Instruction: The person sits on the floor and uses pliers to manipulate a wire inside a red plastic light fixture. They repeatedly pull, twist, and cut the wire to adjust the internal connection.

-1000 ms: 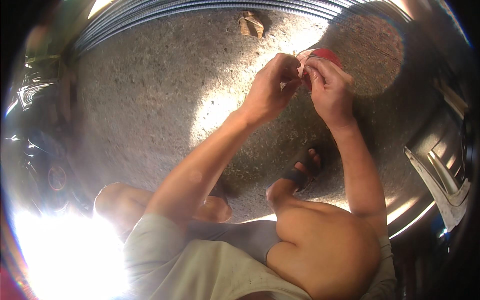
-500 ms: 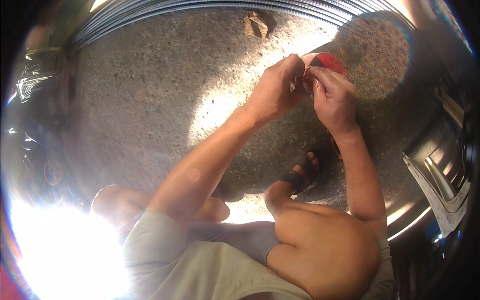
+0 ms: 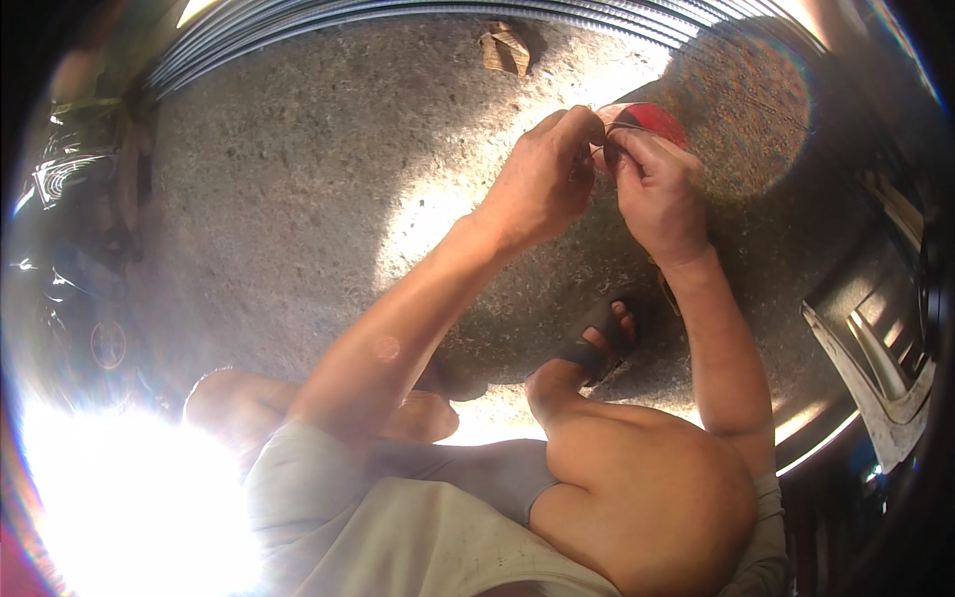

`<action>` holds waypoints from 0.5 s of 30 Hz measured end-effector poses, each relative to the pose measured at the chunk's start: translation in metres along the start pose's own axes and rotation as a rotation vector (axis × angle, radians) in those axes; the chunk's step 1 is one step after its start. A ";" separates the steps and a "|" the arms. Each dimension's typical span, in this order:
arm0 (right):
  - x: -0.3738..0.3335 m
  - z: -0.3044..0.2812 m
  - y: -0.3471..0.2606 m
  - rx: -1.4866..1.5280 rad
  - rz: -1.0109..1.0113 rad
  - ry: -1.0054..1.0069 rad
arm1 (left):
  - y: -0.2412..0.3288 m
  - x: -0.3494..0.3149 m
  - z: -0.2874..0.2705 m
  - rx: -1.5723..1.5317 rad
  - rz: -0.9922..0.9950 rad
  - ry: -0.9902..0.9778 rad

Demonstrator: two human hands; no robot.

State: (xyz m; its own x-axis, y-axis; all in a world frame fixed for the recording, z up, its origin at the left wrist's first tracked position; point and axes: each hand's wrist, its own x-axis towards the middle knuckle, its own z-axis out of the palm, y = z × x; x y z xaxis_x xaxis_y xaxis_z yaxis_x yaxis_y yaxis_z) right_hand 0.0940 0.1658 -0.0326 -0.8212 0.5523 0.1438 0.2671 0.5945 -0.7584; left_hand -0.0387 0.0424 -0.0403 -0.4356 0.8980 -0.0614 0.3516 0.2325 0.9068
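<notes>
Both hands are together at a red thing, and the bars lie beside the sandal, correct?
No, the bars aren't beside the sandal; the head view shows them beyond the left hand and right hand, which are together at the red thing.

A head-worn fisheye looks down at the floor (image 3: 279,199).

The right hand (image 3: 661,194) pinches a red piece (image 3: 662,120) (partly hidden) beside the left hand (image 3: 550,179), above the floor (image 3: 279,199).

glare (image 3: 139,507): white, lower left | floor (image 3: 288,189): sunlit patches, shadowed right | rim: dark, curved
</notes>
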 end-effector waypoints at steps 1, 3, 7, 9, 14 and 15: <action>-0.001 0.001 0.000 -0.005 0.000 0.004 | 0.000 0.000 0.000 0.004 0.003 0.002; -0.001 0.001 0.000 -0.023 -0.001 0.005 | 0.001 0.000 0.000 0.012 0.011 0.005; 0.002 -0.001 -0.009 -0.019 0.020 -0.023 | 0.004 -0.001 -0.003 -0.017 -0.041 -0.031; 0.005 -0.003 -0.013 -0.012 0.044 -0.042 | 0.002 -0.001 -0.003 -0.020 -0.031 -0.035; 0.007 -0.001 -0.014 0.079 0.223 -0.075 | 0.003 0.000 -0.009 -0.020 -0.017 -0.054; 0.008 -0.001 -0.014 0.064 0.248 -0.084 | 0.003 0.001 -0.009 -0.016 -0.014 -0.055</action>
State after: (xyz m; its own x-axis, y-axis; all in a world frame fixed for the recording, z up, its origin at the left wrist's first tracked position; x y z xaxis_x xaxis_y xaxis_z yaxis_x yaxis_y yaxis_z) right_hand 0.0844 0.1621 -0.0201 -0.7742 0.6246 -0.1024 0.4349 0.4073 -0.8031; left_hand -0.0455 0.0404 -0.0341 -0.3942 0.9140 -0.0960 0.3326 0.2393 0.9122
